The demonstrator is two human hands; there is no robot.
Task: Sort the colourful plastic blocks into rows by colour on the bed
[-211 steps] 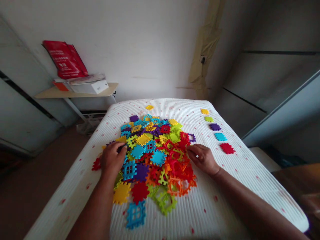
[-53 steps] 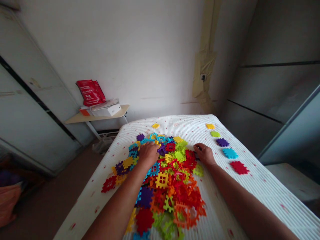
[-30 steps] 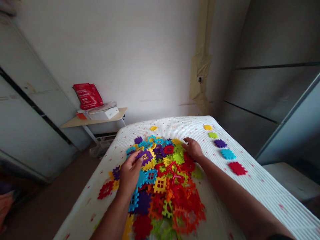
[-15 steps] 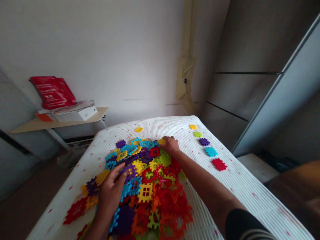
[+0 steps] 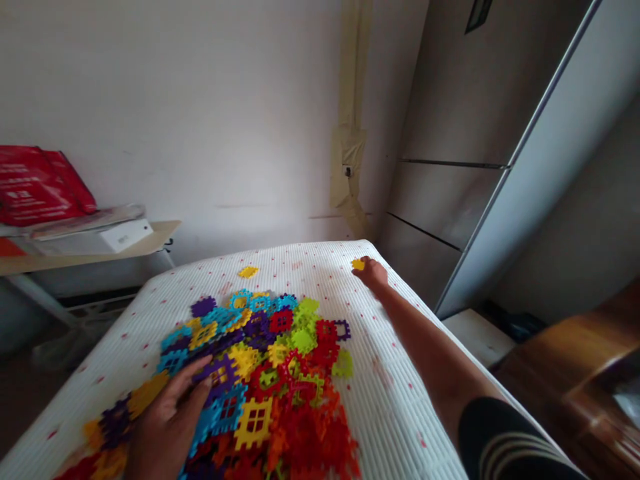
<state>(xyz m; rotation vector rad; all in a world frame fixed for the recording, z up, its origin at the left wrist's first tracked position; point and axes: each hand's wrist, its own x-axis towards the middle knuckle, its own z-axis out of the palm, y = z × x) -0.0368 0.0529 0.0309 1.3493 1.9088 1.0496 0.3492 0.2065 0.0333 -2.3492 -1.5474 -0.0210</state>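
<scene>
1. We have the right hand (image 5: 373, 272) closed in a pinch on one edge of a yellow piece (image 5: 357, 265), near the far right corner of the white cloth (image 5: 385, 407). We cannot tell whether the piece touches the cloth.
2. We judge the step in hand to be setting that piece down. It calls for keeping it level, lowering its free edge gently, then parting the fingers without dragging its teeth over the ribs.
3. Our left hand (image 5: 167, 413) is half open at the near left of the heap (image 5: 303, 341), thumb and forefinger apart, with a purple window piece (image 5: 226, 375) between them. We cannot tell whether it is gripped. Holding it steady should spare the neighbouring pieces a nudge.
4. The cloth's far edge runs just behind the yellow piece and its right edge passes close to the right hand, so a long reach could tip the piece over.
5. Between the heap and our right forearm lies a broad bare strip, the easiest room for moving. A lone yellow tile (image 5: 249, 272) sits beyond the heap, well apart from the right hand.
6. Our forearm and dark sleeve (image 5: 493, 433) cover part of the cloth's right side, so low sweeps there are best avoided.
</scene>
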